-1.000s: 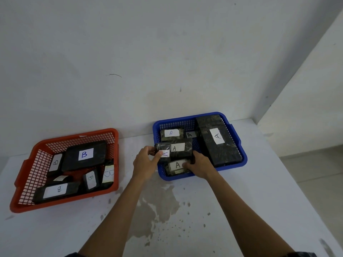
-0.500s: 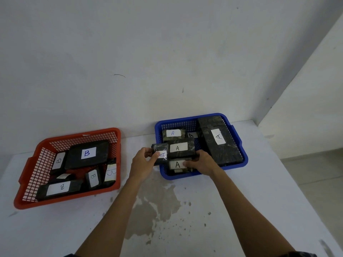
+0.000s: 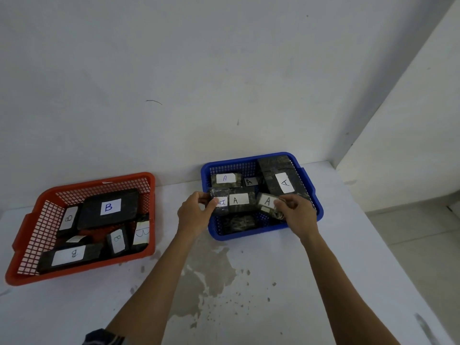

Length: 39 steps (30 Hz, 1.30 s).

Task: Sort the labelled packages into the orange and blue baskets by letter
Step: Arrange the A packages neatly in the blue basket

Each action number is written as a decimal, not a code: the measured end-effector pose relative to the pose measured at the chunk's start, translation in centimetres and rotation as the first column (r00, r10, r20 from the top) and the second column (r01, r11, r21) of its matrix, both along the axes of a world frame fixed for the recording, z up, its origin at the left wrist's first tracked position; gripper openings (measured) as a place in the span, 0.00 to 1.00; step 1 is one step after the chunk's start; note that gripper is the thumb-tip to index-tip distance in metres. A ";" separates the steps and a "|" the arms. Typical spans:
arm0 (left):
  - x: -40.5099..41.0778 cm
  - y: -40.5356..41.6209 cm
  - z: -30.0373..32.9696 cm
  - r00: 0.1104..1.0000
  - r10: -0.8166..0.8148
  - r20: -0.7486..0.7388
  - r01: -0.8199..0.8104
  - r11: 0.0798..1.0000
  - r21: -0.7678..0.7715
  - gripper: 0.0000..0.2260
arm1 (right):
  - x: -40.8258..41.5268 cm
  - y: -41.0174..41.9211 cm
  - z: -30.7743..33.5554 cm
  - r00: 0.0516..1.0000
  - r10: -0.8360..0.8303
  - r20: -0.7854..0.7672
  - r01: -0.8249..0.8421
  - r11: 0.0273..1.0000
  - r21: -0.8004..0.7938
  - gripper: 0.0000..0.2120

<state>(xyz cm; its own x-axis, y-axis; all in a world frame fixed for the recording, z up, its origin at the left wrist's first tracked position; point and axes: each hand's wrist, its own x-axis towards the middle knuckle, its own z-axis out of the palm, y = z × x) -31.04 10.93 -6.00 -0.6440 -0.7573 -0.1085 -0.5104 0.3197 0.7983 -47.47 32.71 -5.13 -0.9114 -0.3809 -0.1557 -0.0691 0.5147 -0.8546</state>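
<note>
left hand (image 3: 194, 215) grips A package (image 3: 220, 201) | right hand (image 3: 296, 215) grips another (image 3: 267, 202) | blue basket (image 3: 316, 202)

the left hand (image 3: 194, 215) covers the near end of a small package (image 3: 219, 201) at the blue basket's (image 3: 261, 232) left wall, hiding part of its label, whose letter reads sideways and half masked by the thumb. the right hand (image 3: 296, 215) hides the right end of another package (image 3: 267, 202) and whatever lies under the palm by the basket's near-right corner. a dark package (image 3: 239, 221) on the basket floor shows no readable label through the mesh. in the orange basket (image 3: 25, 245), one tilted label (image 3: 74, 239) is too foreshortened to read. both forearms run off the bottom edge.
</note>
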 end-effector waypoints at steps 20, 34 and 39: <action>-2.0 -0.7 -0.6 0.999 -0.022 0.029 0.026 0.988 -0.155 0.15 | 2.0 -1.1 -2.8 0.988 -0.151 -0.042 0.152 0.988 0.023 0.07; -4.5 0.7 0.4 0.991 -0.134 -0.026 0.136 0.983 0.121 0.16 | 2.3 -2.0 -1.3 0.877 0.061 0.477 0.260 0.775 -0.577 0.15; -5.5 1.3 0.4 0.996 -0.059 -0.073 0.084 0.909 0.409 0.13 | 2.2 -3.2 -0.6 0.835 0.103 0.541 0.249 0.806 -0.537 0.14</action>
